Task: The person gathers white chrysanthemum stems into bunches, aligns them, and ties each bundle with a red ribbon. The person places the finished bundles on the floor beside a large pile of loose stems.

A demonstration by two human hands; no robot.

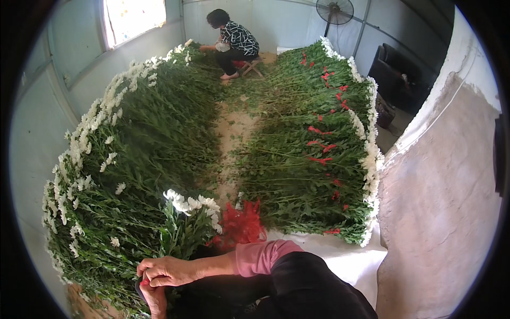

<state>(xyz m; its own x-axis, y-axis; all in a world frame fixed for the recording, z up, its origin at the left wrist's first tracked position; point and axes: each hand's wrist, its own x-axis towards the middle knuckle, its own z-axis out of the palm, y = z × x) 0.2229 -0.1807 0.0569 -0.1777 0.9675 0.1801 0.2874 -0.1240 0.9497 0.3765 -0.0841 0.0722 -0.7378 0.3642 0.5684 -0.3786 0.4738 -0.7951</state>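
My right hand (172, 271) reaches across from the right at the lower left, its fingers closed in a pinch. Just below it, my left hand (154, 299) is closed too, mostly seen from the thumb side. A small bit of red tie strip (145, 282) shows between the fingers of both hands. Beyond my right forearm, a bunch of white chrysanthemums (186, 226) with green leaves leans up; the forearm hides its lower stems, so I cannot tell whether a hand touches it. A tangled heap of red strips (241, 226) lies right of the bunch.
Long-stemmed white chrysanthemums (164, 122) are piled along the left wall. Bunches with red ties (313, 159) lie in rows on the right, over white sheeting (345, 260). A co-worker (236, 42) sits on a low stool at the far end. A fan (334, 10) stands behind.
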